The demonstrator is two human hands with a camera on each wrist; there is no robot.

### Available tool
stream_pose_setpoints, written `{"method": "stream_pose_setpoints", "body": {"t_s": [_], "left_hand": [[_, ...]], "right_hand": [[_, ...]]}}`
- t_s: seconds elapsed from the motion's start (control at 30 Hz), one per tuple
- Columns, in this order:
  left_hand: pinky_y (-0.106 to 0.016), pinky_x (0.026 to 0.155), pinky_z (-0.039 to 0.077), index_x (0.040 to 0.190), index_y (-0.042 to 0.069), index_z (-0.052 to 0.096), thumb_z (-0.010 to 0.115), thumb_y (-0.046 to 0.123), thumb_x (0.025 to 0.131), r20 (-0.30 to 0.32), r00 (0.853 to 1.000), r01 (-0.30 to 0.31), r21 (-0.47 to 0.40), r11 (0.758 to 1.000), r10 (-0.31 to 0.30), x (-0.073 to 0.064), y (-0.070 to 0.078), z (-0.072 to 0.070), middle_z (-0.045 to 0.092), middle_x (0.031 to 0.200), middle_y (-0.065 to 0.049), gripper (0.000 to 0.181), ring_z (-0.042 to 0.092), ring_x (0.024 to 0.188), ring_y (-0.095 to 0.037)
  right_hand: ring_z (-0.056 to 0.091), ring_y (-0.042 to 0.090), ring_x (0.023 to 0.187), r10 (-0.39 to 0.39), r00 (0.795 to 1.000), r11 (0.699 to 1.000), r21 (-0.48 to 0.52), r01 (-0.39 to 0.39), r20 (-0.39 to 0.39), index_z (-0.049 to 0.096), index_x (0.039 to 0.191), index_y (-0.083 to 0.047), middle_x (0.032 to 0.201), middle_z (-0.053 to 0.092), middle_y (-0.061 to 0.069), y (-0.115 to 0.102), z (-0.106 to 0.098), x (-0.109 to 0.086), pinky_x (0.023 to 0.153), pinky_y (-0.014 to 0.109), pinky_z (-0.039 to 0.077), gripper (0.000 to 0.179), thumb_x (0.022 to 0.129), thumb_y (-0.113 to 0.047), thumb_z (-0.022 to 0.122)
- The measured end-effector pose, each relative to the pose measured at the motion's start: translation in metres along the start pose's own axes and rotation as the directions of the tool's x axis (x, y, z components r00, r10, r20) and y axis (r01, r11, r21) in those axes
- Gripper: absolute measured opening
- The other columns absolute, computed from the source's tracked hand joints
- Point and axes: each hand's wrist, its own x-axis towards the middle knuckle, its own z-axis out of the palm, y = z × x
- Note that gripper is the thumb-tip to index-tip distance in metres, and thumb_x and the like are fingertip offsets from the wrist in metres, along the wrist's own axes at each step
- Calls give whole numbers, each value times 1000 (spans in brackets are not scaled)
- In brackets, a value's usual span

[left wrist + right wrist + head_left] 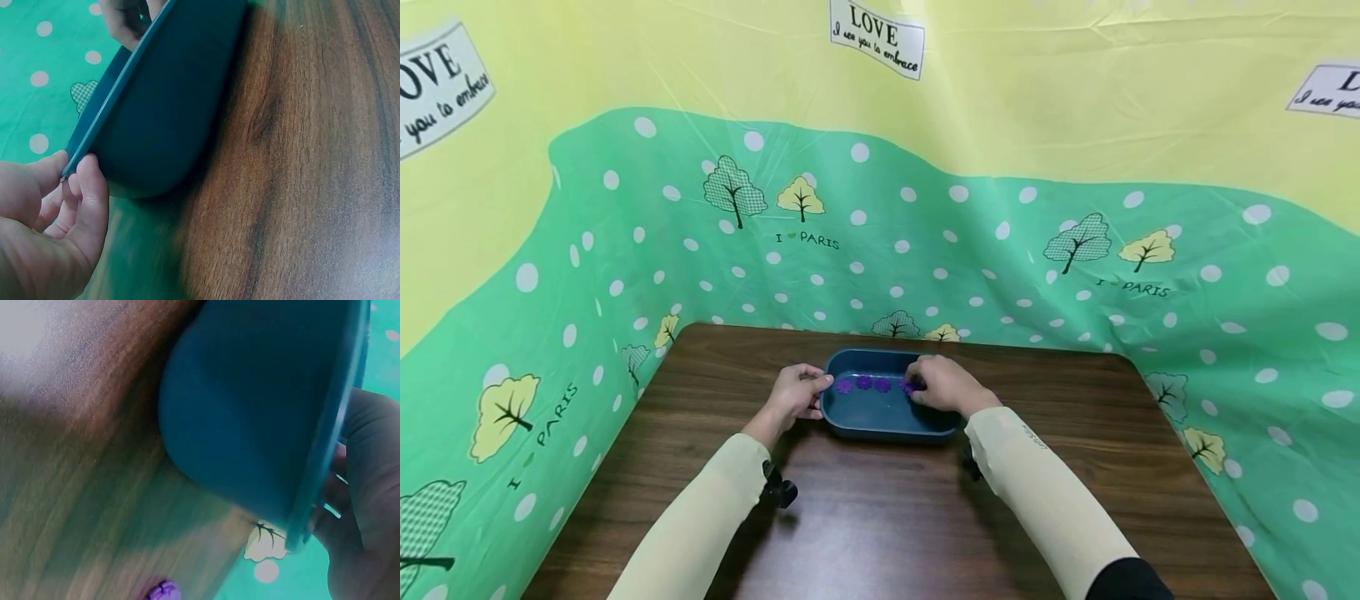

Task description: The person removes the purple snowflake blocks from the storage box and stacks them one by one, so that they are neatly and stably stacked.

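A dark blue oblong basin [880,421] stands on the wooden table. My left hand [795,392] pinches its left rim, thumb on top and fingers beneath, as the left wrist view shows up close. Inside, three purple flower-shaped pieces [864,382] lie in a row across the basin. At the right end of that row, my right hand [946,384] reaches over the rim with curled fingers. Its fingertips pinch another purple flower-shaped piece [907,386], partly hidden by them. The right wrist view shows this hand behind the basin's wall [250,412], its fingertips hidden.
Another purple piece [164,592] lies on the table outside the basin, near the right wrist. The brown wooden table [880,508] ends at the back against a green and yellow printed curtain [970,233], which also hangs at both sides.
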Motion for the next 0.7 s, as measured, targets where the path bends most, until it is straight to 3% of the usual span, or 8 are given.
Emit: {"method": "stream_pose_setpoints", "body": {"t_s": [0.23,0.7], "left_hand": [[-29,52,59,124,4,60,70,21,100,4,1000,4,-8,1000,-4,0,0,-1,57,76,-7,31,54,58,-14],[-28,52,59,125,4,61,70,21,100,-6,1000,-5,0,1000,5,-2,-1,1,58,82,-8,31,55,59,-14]], "right_hand": [[65,17,100,22,1000,999,49,-21,-22,74,119,-16,117,68,1,3,-11,-7,90,40,59,27,93,-24,77],[66,22,99,-12,995,989,143,26,-95,75,118,-7,112,66,4,17,-30,-31,91,42,60,30,92,-20,78]]}}
